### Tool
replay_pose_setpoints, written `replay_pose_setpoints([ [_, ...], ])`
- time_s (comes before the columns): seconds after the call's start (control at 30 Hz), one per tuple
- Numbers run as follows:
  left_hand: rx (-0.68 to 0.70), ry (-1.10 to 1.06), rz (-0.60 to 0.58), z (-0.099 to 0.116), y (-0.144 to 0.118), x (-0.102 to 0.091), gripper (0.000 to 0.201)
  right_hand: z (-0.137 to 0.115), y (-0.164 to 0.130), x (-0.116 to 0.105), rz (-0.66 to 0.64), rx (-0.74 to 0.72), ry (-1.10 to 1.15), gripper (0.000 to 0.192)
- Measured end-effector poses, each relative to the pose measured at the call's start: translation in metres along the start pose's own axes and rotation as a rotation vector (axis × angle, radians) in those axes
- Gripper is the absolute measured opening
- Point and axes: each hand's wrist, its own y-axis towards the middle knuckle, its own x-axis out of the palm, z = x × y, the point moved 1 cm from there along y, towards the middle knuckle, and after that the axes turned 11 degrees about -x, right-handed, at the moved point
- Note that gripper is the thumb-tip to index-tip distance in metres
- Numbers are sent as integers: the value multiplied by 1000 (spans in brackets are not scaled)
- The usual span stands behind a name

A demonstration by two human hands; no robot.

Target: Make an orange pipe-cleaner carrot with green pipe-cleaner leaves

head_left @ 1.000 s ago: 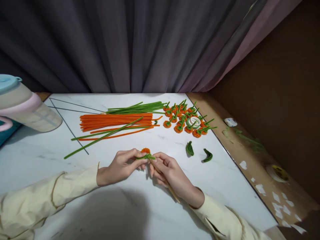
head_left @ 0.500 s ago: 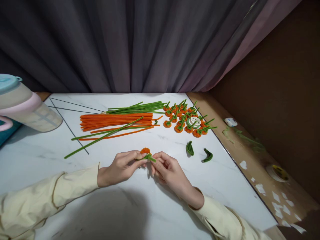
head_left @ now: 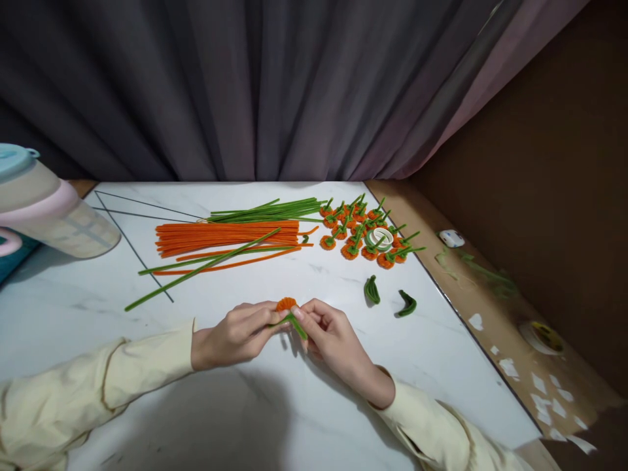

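Observation:
Near the table's front middle, my left hand (head_left: pixel 245 331) pinches a small ribbed orange pipe-cleaner piece (head_left: pixel 286 303) between thumb and fingers. A green pipe cleaner (head_left: pixel 297 326) crosses just below the orange part, its end pointing down to the right. My right hand (head_left: pixel 333 340) closes on this green strip, thumb pressed close to the orange ribs. Fingers cover the underside of the piece. Beyond the hands lie a bundle of orange pipe cleaners (head_left: pixel 226 238) and several green pipe cleaners (head_left: pixel 275 210). Finished-looking orange pieces with green stems (head_left: pixel 350 250) cluster at right.
White tape rings (head_left: pixel 380 239) rest among the orange pieces. Two dark green curled shapes (head_left: pixel 406 303) lie right of my hands. A large bottle (head_left: pixel 73 219) stands at left. White paper scraps (head_left: pixel 540 399) and a tape roll (head_left: pixel 542 337) are on the brown surface at right.
My right thumb has moved up and left onto the piece beside the orange part. The green end now slants more steeply downward. The orange part sits slightly lower.

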Motion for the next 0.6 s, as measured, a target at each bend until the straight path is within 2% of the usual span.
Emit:
replay_pose_setpoints([
  [0.17, -78, -104, 3, 5, -1, -2, 16, 0, 0, -1, 51, -41, -59, 39],
  [0.23, -209, -266, -42, 8, 2, -3, 26, -1, 0, -2, 70, -61, -108, 39],
  [0.33, -475, -585, -149, 12, 8, -4, 39, -2, -1, -3, 80, -93, -164, 39],
  [0.43, -642, -794, -236, 12, 15, -4, 34, -1, -2, -5, 86, -126, -208, 37],
  [0.6, -749, -862, -271, 10, 20, -3, 26, 1, -3, -7, 94, -172, -307, 34],
])
